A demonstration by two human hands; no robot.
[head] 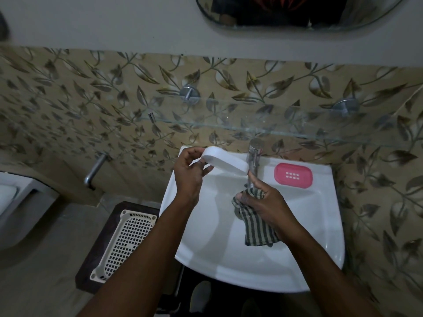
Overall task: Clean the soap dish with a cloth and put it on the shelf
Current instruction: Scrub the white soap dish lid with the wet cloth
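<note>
Soap dish (225, 160) first: one white oval shell, held in the air over the back left of the basin (320, 225), tilted, with its far end just beside the tap (253, 161). Whether the two touch I cannot tell. It is below the glass shelf (274, 126), not on it.

One pink slotted tray (293, 175) lies flat on the basin's back ledge, to the right of the tap, with two short rows of small holes in its middle. There is one cloth (256, 227), striped dark and pale. The single shelf is fixed to the leaf-patterned wall on two round metal brackets (189, 93). One white lattice basket (128, 239) sits on a dark stool left of the basin, and one mirror (297, 14) hangs above.

No brand, label or lettering can be read on anything; the light is dim.

The left hand (190, 177) pinches the near end of the dish between thumb and curled fingers. The right hand (265, 204) is closed around the bunched top of the cloth, right in front of the tap, and the rest of the cloth hangs down over the bowl.
</note>
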